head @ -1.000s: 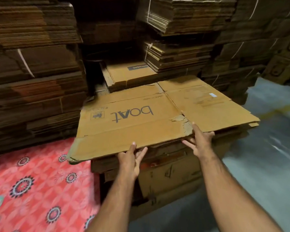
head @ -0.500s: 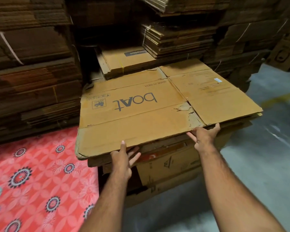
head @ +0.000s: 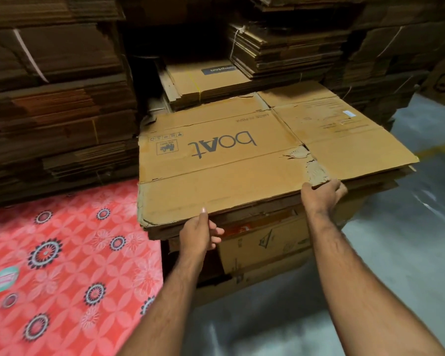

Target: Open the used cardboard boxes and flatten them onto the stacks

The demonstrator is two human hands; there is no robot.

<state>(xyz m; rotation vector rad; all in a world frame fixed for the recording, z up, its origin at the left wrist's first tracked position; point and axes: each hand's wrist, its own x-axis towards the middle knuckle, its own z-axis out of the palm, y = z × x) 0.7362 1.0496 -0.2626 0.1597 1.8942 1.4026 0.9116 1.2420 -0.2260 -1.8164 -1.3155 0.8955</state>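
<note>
flattened box [head: 231, 176], torn corrugated edge, gripped.

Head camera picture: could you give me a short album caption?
Both hands, left hand and right hand, grip the near edge of a flattened box atop a cardboard stack.

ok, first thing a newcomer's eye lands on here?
The flattened boAt box lying on top of the low stack at centre, its near edge held by the left hand and right hand. Next, the red patterned sheet at lower left, and bundled cardboard walled up behind.
</note>
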